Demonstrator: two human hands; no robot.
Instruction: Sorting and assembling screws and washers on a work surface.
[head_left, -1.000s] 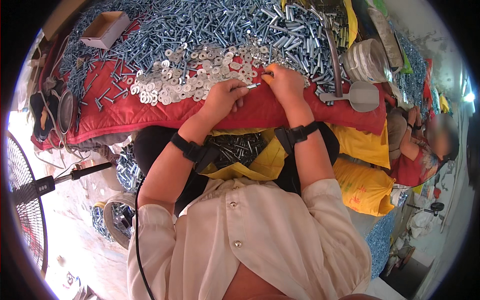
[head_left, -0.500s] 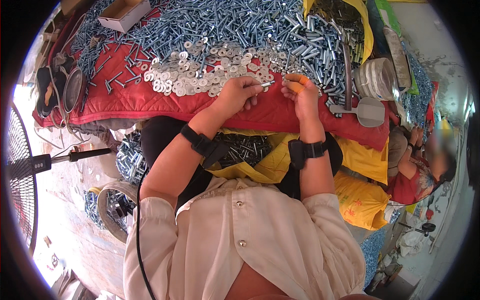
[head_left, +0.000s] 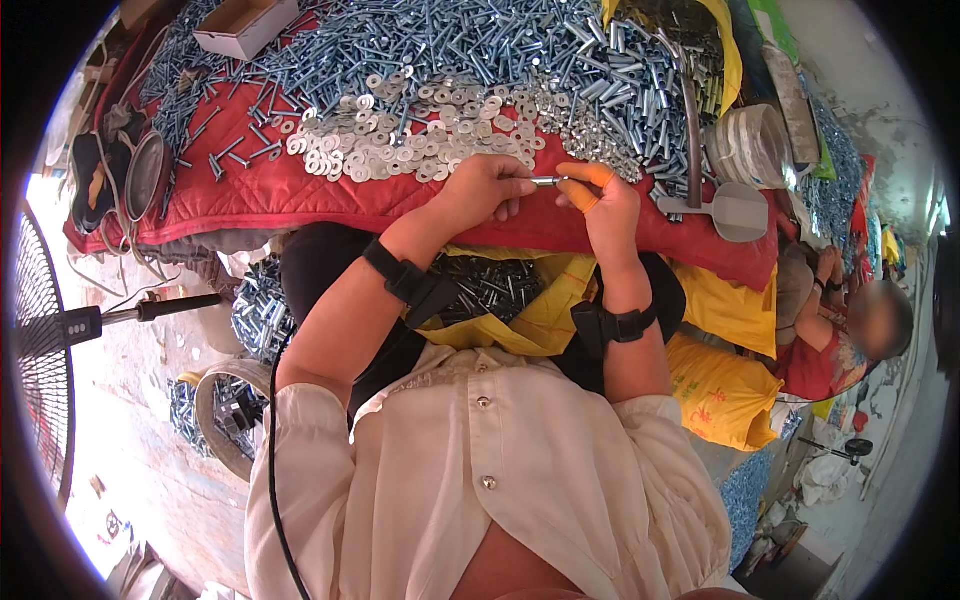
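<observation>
In front of me, over the near edge of the red quilted cloth (head_left: 350,208), my left hand (head_left: 488,190) pinches a short silver bolt (head_left: 545,181) pointing sideways. My right hand (head_left: 607,205), with orange covers on its thumb and finger, closes on the bolt's other end. Fingertips hide both its ends, so whether a nut sits there cannot be made out. Just beyond my left hand spreads a heap of flat silver washers (head_left: 390,145). Small nuts (head_left: 590,135) lie past my right hand.
Loose bolts (head_left: 430,50) cover the far cloth, with metal sleeves (head_left: 640,100) at right. A grey scoop (head_left: 740,212) lies at the right edge. A yellow bag (head_left: 540,325) of dark metal pieces is below my hands. A fan (head_left: 45,350) stands left; another person (head_left: 815,340) sits right.
My right hand has moved left to meet the bolt, and its fingers now close on the bolt's end. My left hand has shifted slightly right, still holding the bolt.
</observation>
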